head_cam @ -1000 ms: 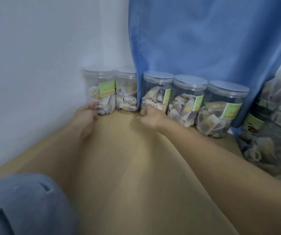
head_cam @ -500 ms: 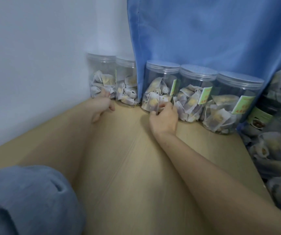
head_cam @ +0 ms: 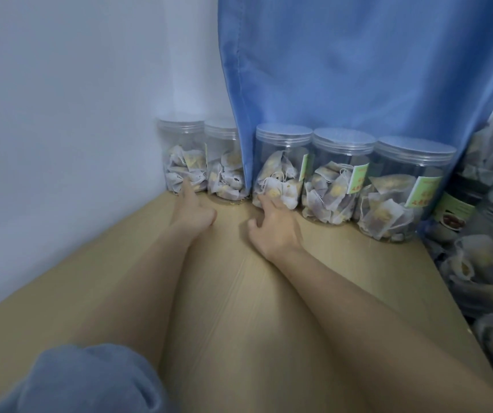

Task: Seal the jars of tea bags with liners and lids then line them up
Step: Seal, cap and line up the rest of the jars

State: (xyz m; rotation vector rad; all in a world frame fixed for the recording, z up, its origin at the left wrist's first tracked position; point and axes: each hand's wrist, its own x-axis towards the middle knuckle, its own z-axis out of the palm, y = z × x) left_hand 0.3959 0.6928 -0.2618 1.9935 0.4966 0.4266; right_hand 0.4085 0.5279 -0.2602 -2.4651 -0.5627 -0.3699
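Jars [head_cam: 281, 165] of clear plastic, cylindrical, each closed by a flat ribbed screw lid and part-filled with white, crumpled tea bags, stand in a row of five across the centre of the frame, at the far edge of the table [head_cam: 239, 293]. The table is smooth, pale wood-grain laminate. The two leftmost jars sit in the corner against a matt white wall [head_cam: 60, 114]; the three at right carry green paper labels. A blue woven curtain [head_cam: 358, 70], hemmed and hanging in soft folds, fills the upper right and drops in front of the second jar, hiding its right side. The left hand [head_cam: 193, 208] extends one straight finger to the base of the leftmost jar, other fingers folded, its grip holding nothing. The right hand [head_cam: 272, 225] rests spread fingertips against the lower wall of the third jar, grip wide. A rolled blue sleeve [head_cam: 84, 380] occupies the lower left. Further tea-bag packaging [head_cam: 483, 234], blurred, crowds the right edge.
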